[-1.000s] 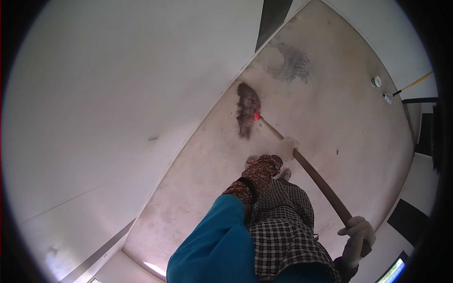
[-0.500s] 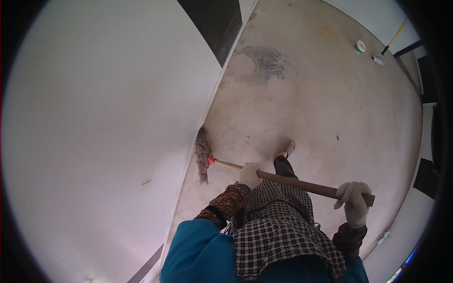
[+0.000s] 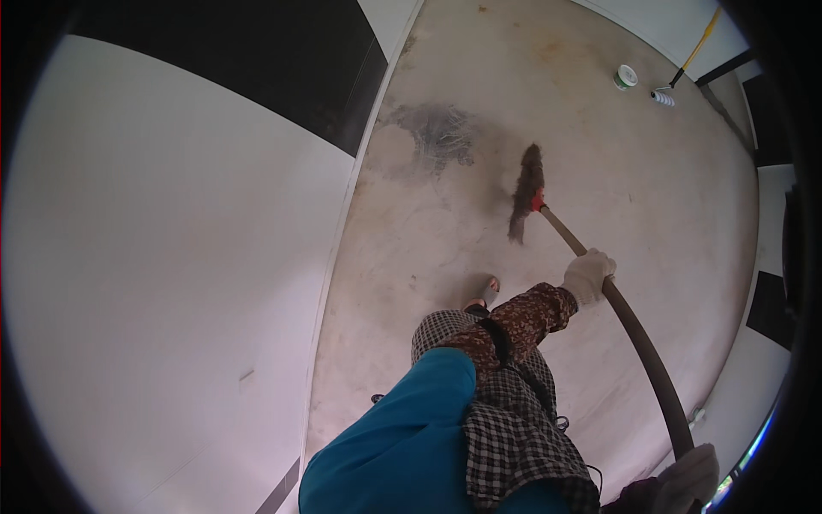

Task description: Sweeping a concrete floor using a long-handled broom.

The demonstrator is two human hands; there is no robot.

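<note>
A long-handled broom point(image 3: 637, 330) with a shaggy grey-brown head point(image 3: 528, 184) and a red collar point(image 3: 538, 200) slants across my front. Its head is over the middle of the floor; whether the bristles touch is hard to tell. My left hand point(image 3: 588, 276), in a white knit glove, is closed round the handle partway up from the head. Near the handle's top end, at the lower right, my gloved right hand point(image 3: 692, 478) grips it, partly hidden by the dim edge of the view.
A white wall point(image 3: 171, 257) with a black panel point(image 3: 248, 60) runs along the left. On the concrete floor point(image 3: 411, 248) lies a dark smudged patch point(image 3: 438, 137). A white tub point(image 3: 626, 77) and a yellow-handled paint roller point(image 3: 664, 97) are at the far right.
The broom's head has swung from the left wall's foot to the right and farther out. My left hand has moved right and forward with it; my right hand has dropped lower and nearer.
</note>
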